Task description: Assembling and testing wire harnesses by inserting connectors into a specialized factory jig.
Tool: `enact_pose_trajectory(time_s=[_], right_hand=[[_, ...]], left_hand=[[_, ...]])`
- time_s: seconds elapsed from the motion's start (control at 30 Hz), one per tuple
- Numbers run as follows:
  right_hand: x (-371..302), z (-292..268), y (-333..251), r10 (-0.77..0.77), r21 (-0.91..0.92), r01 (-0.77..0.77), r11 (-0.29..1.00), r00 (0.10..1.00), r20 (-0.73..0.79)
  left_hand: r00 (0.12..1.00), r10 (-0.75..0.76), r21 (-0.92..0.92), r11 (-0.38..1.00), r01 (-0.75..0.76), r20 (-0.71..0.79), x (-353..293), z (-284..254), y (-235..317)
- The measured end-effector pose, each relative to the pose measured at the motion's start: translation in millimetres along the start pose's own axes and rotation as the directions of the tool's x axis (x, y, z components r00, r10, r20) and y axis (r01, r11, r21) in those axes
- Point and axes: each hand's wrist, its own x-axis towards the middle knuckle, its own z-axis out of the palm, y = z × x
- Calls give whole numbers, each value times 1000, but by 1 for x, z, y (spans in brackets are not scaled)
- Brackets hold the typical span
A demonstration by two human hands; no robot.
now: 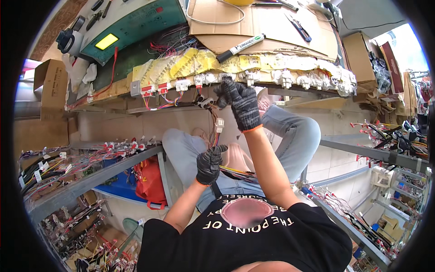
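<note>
Right hand (241, 103), gloved, is closed on the upper end of the wire bundle (216, 136) at the worktop (272, 68) edge; left hand (209, 164) grips it lower, at 7 o'clock. Bundle axis runs 12 to 6.

Open gap above the knees (290, 131), connector row (253, 78) crowding the bench edge (113, 109).

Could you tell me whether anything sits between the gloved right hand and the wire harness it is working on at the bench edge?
Nothing visible does: the right hand already touches the wire harness, and the left hand grips it lower down.
</note>
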Motion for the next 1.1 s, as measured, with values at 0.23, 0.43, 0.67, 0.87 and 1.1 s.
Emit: enact_pose_trajectory(time_s=[0.23,0.43,0.67,0.87,1.1], right_hand=[[-47,-31,-36,-132,-689,42,724,988,-77],[-48,-39,-21,11,-145,-16,989,999,-33],[-41,-52,-11,-60,-38,58,998,996,-61],[-45,-38,-19,71,137,-50,989,986,-152],[-118,-57,-30,-356,-664,156,731,918,-177]], left_hand=[[946,245,151,965,-216,-211,35,24,31],[803,580,708,509,-489,137,65,36,51],[959,267,219,946,-241,-97,65,55,68],[755,655,404,683,-609,30,67,42,53],[789,610,473,717,-512,-73,79,64,67]])
